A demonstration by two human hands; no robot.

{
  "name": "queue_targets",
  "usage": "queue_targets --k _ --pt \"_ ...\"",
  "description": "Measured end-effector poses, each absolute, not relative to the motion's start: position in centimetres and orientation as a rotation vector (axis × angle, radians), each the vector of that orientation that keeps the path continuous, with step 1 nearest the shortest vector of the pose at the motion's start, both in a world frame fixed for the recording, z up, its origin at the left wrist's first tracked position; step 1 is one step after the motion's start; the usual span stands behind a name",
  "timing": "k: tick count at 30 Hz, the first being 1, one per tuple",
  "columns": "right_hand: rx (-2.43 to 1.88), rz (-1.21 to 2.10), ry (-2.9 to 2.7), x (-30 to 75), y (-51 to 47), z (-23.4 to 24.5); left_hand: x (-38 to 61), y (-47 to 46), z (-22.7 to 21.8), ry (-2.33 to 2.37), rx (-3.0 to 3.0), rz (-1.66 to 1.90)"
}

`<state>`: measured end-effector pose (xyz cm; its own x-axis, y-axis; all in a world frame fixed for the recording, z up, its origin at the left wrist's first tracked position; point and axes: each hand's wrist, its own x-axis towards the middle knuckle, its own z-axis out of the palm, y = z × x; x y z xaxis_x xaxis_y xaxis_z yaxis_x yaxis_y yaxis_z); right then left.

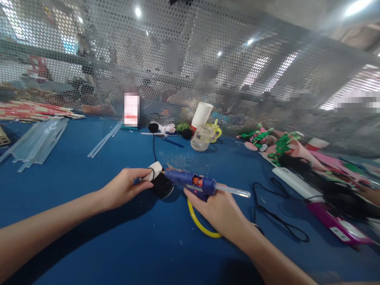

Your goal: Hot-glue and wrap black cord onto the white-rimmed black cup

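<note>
My left hand (128,185) pinches the white end of a small cup-like piece (162,185) partly wrapped in black yarn. A strand of that yarn (154,148) runs back over the table to a black yarn ball (153,127). My right hand (218,206) is closed around a blue hot glue gun (190,182). Out of its rear sticks a clear glue stick (234,190). The nozzle points left and meets the white part near my left fingertips; whether it touches cannot be made out. Below the gun curves a yellow loop (202,226), partly hidden by my right hand.
Glue sticks (38,142) lie left on the blue table. Behind stand a lit phone (131,109), stacked paper cups (202,114) and a clear jar (202,138). At right are green and pink craft pieces (282,146), a black cord (279,221) and a purple-white power strip (338,225).
</note>
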<state>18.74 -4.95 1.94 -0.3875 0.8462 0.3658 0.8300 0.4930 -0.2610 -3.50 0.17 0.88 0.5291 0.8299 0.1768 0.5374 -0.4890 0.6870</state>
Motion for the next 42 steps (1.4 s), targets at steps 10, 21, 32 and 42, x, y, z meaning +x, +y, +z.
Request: queue_targets --k 10,21,32,42 --pt "-1.347 -0.195 -2.434 19.3 -5.0 1.4 -3.7 0.4 0.9 1.056 2.3 0.579" --pt "-1.209 -0.45 -2.609 19.7 -4.4 1.3 -3.6 0.4 1.1 1.027 2.303 0.534" --pt "-1.289 0.165 -2.255 19.1 -4.4 2.6 -3.8 0.3 1.2 1.01 2.309 0.508" --pt "-1.348 0.243 -2.227 18.9 -3.9 2.4 -3.9 0.5 1.1 0.995 2.325 0.506"
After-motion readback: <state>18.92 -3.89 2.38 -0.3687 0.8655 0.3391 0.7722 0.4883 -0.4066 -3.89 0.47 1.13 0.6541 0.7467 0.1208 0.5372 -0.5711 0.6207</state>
